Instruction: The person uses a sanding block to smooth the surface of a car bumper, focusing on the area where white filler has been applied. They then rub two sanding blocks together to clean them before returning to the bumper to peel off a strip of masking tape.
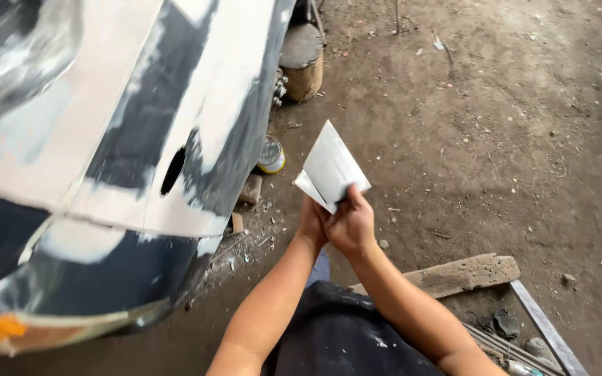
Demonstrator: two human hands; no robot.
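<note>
Both my hands are held together in front of me over the dirt floor. My right hand [352, 226] grips the lower edge of a flat grey metal spreader blade [332, 167], its fingers wrapped over the corner. Behind it, my left hand [310, 223] pinches a second, smaller flat blade [306, 185] that lies under the first. The blades point up and away from me. A dark car body panel [141, 132] covered in broad patches of whitish filler rises at my left, about an arm's length from the blades.
A small open tin can [272, 155] stands on the ground under the panel's edge, next to a brick piece [250, 189]. A wooden stump [302, 61] sits farther back. A rough plank [454, 275] and a metal bar [545, 326] lie at my right.
</note>
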